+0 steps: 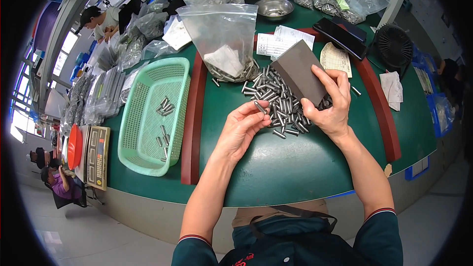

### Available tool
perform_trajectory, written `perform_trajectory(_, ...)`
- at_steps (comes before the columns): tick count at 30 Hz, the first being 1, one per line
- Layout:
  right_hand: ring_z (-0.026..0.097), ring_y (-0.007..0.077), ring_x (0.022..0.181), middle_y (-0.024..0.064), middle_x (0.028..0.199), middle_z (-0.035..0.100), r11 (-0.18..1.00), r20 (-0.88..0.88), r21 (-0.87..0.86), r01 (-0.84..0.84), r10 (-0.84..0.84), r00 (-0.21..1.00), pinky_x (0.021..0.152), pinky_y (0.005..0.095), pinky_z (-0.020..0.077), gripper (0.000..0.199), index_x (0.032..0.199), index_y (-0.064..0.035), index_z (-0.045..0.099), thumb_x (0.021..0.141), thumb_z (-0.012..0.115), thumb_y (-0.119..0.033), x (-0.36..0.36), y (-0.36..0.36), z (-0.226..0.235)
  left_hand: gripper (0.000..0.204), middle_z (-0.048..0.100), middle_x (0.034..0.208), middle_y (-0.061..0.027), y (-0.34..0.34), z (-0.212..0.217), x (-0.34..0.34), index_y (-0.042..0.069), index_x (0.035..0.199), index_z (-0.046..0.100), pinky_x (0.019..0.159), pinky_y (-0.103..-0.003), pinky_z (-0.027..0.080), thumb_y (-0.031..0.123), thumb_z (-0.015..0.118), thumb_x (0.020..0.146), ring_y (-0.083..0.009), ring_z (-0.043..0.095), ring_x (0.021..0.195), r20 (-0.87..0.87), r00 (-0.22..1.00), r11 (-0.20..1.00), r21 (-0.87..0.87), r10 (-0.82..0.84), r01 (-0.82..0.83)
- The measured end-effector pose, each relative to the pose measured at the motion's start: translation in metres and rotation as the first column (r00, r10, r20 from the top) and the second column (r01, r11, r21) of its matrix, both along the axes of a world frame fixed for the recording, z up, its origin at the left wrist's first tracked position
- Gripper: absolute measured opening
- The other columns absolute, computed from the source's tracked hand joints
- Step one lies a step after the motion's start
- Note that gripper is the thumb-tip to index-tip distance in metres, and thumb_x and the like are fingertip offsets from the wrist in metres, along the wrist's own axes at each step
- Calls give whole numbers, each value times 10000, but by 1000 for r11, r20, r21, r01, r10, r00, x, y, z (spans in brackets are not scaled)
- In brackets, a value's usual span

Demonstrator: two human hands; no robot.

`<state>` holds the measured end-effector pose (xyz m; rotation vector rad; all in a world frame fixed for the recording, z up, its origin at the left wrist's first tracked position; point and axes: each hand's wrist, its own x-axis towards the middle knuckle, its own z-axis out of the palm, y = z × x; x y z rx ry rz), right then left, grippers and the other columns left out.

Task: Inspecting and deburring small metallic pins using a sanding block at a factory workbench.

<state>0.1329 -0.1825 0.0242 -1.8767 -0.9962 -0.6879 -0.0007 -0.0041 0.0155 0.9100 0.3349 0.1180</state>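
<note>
The left hand (239, 132) pinches a metal pin (260, 108); the right hand (336, 108) grips a grey rectangular block (299, 71), apparently touching the pin pile (280, 102).

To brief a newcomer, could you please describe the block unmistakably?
On the green table, between two red strips, lies a pile of metal pins. The right hand holds the block there: flat-faced, dark grey, bigger than any pin.
</note>
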Motion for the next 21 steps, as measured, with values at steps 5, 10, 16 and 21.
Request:
perform_trajectory(5, 498, 238, 861, 100, 959, 509, 1000, 8, -1, -3, 3, 1000, 787, 341, 413, 634, 1143, -45, 612, 525, 688, -164, 0, 0, 0, 304, 617, 934, -72, 1, 0, 0, -5, 1131, 569, 772, -248, 524, 12, 621, 832, -126, 611, 796, -6, 1000, 999, 35, -21, 21)
perform_trajectory(10, 499, 238, 857, 99, 958, 510, 1000, 4, -2, -2, 2, 1000, 783, 342, 413, 634, 1141, -46, 612, 524, 690, -167, 1, 0, -1, 378, 617, 932, -70, -3, 2, 0, 18, 1200, 524, 764, -250, 523, 1, 617, 834, -119, 608, 788, 18, 1000, 997, 73, -18, 17)
perform_trajectory(16, 500, 235, 854, 95, 958, 513, 1000, -9, 2, -6, 6, 1000, 789, 336, 406, 629, 1141, -50, 613, 528, 693, -169, -1, 1, -1, 392, 617, 952, -99, -8, 1, 2, -3, 1193, 501, 739, -239, 526, -38, 620, 821, -114, 603, 789, 111, 992, 956, 280, 60, -89)
perform_trajectory(21, 502, 235, 858, 96, 960, 516, 1000, -13, 0, -8, 8, 1000, 791, 335, 404, 628, 1142, -48, 612, 531, 694, -172, 0, 1, -1, 343, 621, 960, -116, -9, -1, 3, -23, 1145, 511, 736, -237, 528, -55, 614, 819, -116, 606, 788, 108, 992, 946, 309, 71, -102)
